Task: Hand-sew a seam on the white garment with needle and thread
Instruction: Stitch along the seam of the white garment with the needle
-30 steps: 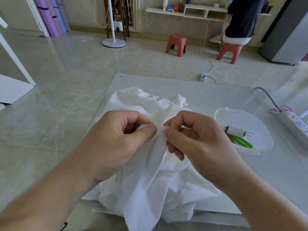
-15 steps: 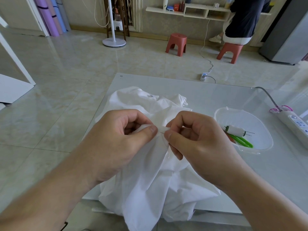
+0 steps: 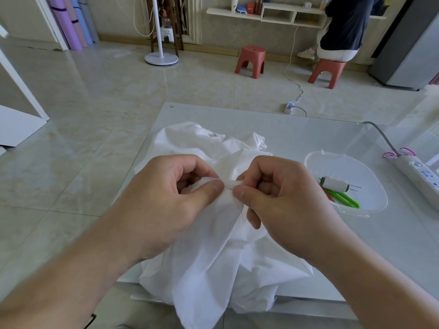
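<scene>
Your left hand (image 3: 166, 198) pinches a fold of the garment (image 3: 213, 257), thumb over fingers, and your right hand (image 3: 280, 200) pinches the same fold just beside it, thumb tips nearly touching; the needle is too small to make out. The garment lies bunched on the table (image 3: 297, 129), hanging off its near edge. Spool (image 3: 333, 184) and scissors (image 3: 344, 200) sit in the tub (image 3: 316, 160) on your right

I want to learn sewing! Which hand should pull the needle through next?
Probably the right hand: its thumb and finger already pinch at the stitch spot. The left hand pinches the white garment, holding it.
</scene>
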The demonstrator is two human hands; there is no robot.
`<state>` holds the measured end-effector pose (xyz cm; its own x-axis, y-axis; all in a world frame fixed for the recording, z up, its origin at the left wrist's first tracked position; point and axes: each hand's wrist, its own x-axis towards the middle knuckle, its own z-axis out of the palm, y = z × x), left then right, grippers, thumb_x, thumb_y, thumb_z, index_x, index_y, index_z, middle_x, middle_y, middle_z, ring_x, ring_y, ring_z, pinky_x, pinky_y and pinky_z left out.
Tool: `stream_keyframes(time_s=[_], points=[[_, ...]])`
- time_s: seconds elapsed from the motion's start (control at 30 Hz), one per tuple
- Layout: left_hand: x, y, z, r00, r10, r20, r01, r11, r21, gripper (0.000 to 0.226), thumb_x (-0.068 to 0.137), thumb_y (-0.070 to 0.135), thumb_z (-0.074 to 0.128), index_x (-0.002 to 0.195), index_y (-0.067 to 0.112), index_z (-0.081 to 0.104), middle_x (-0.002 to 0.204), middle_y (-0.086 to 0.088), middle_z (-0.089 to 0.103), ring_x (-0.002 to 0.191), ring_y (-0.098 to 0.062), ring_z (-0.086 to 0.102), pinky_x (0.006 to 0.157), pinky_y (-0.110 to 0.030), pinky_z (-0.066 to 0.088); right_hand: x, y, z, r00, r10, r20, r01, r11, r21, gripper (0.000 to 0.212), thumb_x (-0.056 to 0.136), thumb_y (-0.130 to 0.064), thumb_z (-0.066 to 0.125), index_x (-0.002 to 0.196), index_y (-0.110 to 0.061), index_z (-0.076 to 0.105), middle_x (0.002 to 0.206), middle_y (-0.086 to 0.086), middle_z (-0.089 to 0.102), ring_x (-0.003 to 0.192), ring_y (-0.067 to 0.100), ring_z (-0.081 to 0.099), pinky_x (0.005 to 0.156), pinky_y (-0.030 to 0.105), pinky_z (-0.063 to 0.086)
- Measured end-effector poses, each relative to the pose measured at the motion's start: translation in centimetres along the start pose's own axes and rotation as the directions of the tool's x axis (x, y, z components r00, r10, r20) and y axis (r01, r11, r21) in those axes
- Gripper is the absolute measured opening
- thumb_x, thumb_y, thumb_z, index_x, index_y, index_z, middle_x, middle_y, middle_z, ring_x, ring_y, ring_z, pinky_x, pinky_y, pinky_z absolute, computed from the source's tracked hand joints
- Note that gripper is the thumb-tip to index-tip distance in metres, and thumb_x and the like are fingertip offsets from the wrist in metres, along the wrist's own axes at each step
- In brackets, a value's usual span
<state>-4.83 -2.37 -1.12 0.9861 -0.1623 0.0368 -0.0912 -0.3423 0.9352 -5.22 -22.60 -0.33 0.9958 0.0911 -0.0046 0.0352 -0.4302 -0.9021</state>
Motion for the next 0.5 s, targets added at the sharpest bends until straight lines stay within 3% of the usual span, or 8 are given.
stream_keyframes(time_s=[0.23,0.37,0.5], points=[[0.13,-0.27,-0.05,1.000,0.000,-0.002,0.000,1.000,0.018,0.010,0.095,0.029,0.078,0.086,0.034,0.078,0.082,0.004,0.078,0.082,-0.018,0.076,0.081,-0.043,0.060,0.30,0.12,-0.09,1.000,0.018,0.020,-0.020,0.993,0.120,0.025,0.091,-0.003,0.077,0.073,-0.005,0.060,0.087,0.004,0.076,0.049,0.024,0.059,0.056,0.032,0.050],[0.09,-0.22,-0.07,1.000,0.004,-0.005,-0.004,1.000,0.023,0.009,0.087,0.045,0.076,0.089,0.037,0.078,0.083,0.005,0.078,0.083,-0.018,0.076,0.084,-0.050,0.062,0.48,0.24,-0.18,0.999,0.013,0.035,-0.019,0.984,0.177,0.025,0.091,0.003,0.075,0.072,-0.002,0.059,0.087,0.008,0.075,0.050,0.026,0.057,0.057,0.036,0.049],[0.08,-0.11,-0.10,1.000,0.001,0.001,-0.001,1.000,0.027,0.007,0.095,0.034,0.078,0.088,0.035,0.078,0.083,0.003,0.079,0.083,-0.019,0.076,0.087,-0.055,0.062,0.69,0.47,-0.26,0.998,-0.004,0.065,-0.012,0.972,0.234,0.024,0.089,0.008,0.073,0.071,0.001,0.059,0.088,0.012,0.073,0.052,0.027,0.054,0.056,0.035,0.047]])
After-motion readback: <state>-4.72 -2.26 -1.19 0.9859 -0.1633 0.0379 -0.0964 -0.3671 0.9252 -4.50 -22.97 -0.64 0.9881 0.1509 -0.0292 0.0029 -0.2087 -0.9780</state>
